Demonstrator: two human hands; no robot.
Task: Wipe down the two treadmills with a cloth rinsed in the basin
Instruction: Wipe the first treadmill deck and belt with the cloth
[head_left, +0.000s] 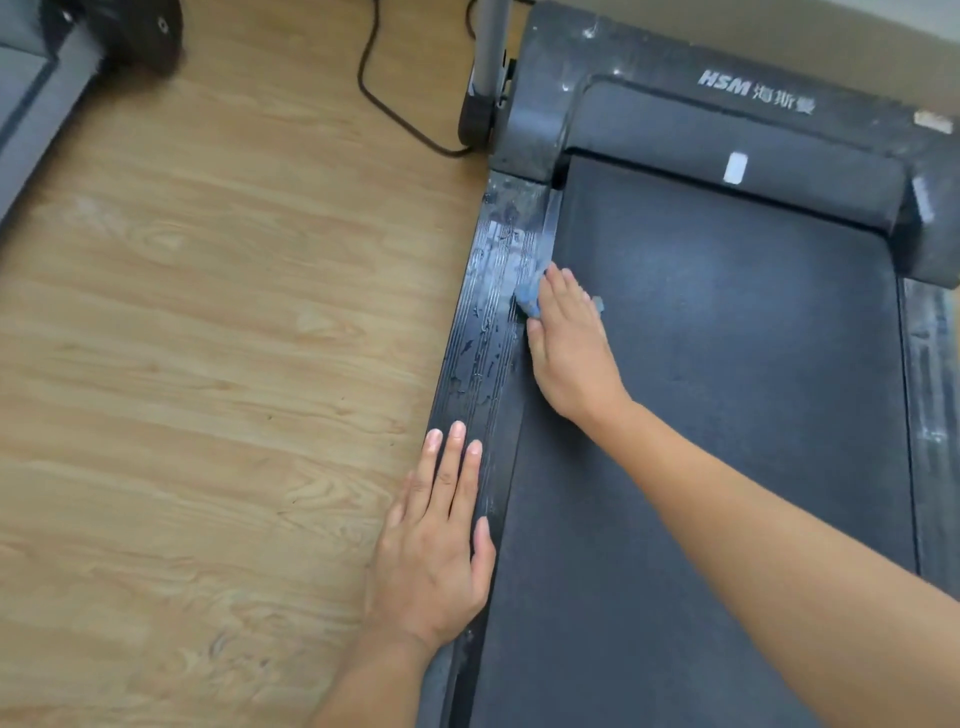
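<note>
A black treadmill (727, 338) fills the right side of the head view, its left side rail (483, 332) wet and streaked. My right hand (566, 343) lies flat with straight fingers on a small blue cloth (527, 299), pressing it where the rail meets the belt. Only the cloth's edges show beside my fingers. My left hand (441, 540) rests flat on the same rail nearer to me, fingers straight and holding nothing. A corner of a second treadmill (31, 98) shows at the top left.
Wooden floor (208, 364) spans the space between the two machines. A black power cable (395, 104) loops across it toward the treadmill's grey upright post (488, 62). The motor cover (727, 119) with white lettering and dusty marks lies at the top.
</note>
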